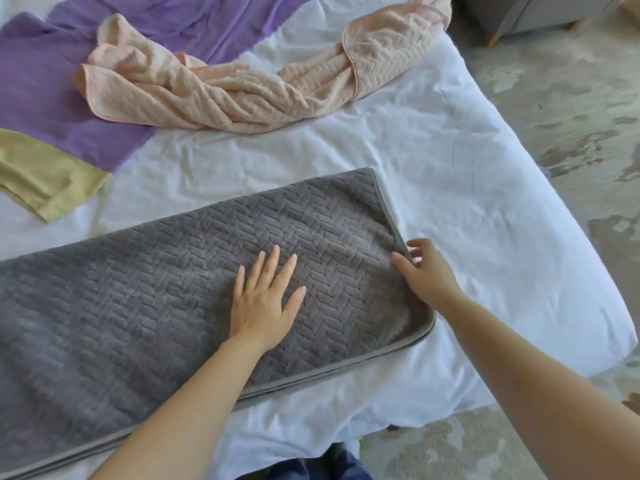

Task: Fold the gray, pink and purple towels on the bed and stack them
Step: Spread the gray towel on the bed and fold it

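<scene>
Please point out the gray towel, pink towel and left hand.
gray towel (131, 299), head view, on its flat top layer.
pink towel (221, 93), head view, on its crumpled middle.
left hand (263, 306), head view, on its back.

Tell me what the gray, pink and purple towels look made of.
Gray towel: looks like plush microfiber or fleece, matte, with embossed herringbone pile and a smooth bound edge.
Pink towel: seemingly the same plush herringbone fabric, with piped trim.
Purple towel: thinner and flat, perhaps woven cotton; fine creases, no visible pile.

Left hand (265, 299) flat, fingers spread, right hand (424, 271) forward, fingers loosely open
</scene>
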